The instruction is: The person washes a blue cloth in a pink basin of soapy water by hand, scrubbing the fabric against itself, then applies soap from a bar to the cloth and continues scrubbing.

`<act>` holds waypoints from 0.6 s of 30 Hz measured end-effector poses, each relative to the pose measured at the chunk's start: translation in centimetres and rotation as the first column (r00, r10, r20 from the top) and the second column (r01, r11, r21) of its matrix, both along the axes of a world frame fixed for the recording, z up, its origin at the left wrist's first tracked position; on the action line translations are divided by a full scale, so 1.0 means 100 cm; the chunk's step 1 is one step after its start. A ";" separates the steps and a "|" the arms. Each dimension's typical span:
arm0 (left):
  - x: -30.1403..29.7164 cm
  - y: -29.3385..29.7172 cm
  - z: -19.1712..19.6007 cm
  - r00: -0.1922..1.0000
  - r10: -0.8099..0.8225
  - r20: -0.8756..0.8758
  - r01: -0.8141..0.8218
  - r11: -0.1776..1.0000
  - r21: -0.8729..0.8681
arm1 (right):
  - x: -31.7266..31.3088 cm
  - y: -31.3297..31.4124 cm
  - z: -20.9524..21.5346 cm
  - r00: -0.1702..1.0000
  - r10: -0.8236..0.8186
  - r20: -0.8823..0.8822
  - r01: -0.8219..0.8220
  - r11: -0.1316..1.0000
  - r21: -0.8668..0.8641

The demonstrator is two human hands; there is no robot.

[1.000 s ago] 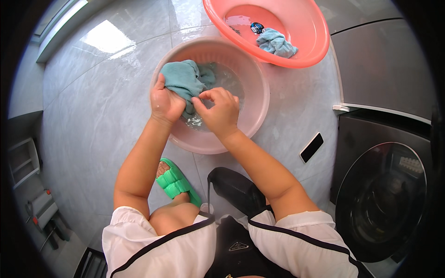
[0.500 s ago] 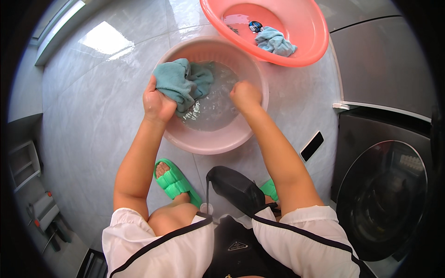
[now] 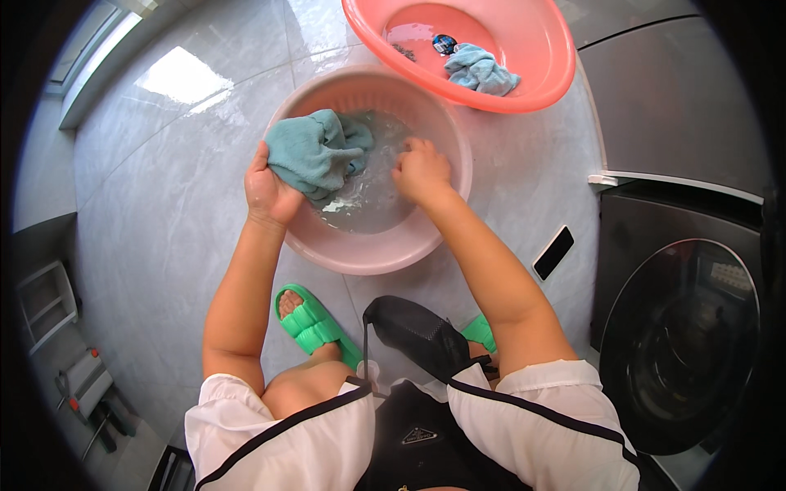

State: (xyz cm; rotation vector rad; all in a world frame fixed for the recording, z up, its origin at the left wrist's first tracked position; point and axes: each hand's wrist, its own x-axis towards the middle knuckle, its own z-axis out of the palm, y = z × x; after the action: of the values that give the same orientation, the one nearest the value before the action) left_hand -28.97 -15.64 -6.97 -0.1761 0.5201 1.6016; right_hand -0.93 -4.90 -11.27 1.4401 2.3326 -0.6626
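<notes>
Left hand (image 3: 274, 196) grips a teal cloth (image 3: 307, 151), its handling seemingly unfinished, in a pale-pink basin (image 3: 360, 258); right hand (image 3: 426, 172) half-open.

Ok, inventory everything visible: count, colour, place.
Near basin: 1, pale pink, centre
Far basin: 1, coral, beyond near basin
Water: 1, cloudy, in near basin
Big cloth: 1, teal, near basin's left
Small cloth: 1, light blue, in far basin
Disc: 1, dark, beside small cloth
Floor: 1, grey tile, throughout
Phone: 1, black, at right
Washer: 1, dark grey, right edge
Panel: 1, grey, upper right
Rack: 1, white, left
Slippers: 2, green, below near basin
Mesh item: 1, black, between slippers
Sleeves: 2, white, lower edge
Left hand: 1, holding big cloth
Right hand: 1, over near basin
</notes>
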 end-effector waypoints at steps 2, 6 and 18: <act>-0.001 0.001 -0.006 1.000 0.002 0.014 -0.002 1.000 0.007 | 0.004 -0.003 -0.002 0.956 -0.022 -0.293 0.066 0.988 0.141; -0.001 0.005 -0.020 0.987 -0.132 0.086 0.106 0.961 0.257 | -0.002 -0.002 -0.020 0.712 -0.186 -0.677 0.182 0.980 -0.078; 0.008 0.003 -0.012 0.998 -0.066 0.008 0.066 0.996 0.066 | -0.037 -0.024 0.020 0.201 -0.290 -0.936 0.250 0.939 -0.237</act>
State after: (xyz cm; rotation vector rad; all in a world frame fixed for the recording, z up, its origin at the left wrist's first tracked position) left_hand -28.20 -15.32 -8.13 -0.1168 0.4607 1.5504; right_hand -4.65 -7.33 -9.31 1.6902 2.7725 -2.2902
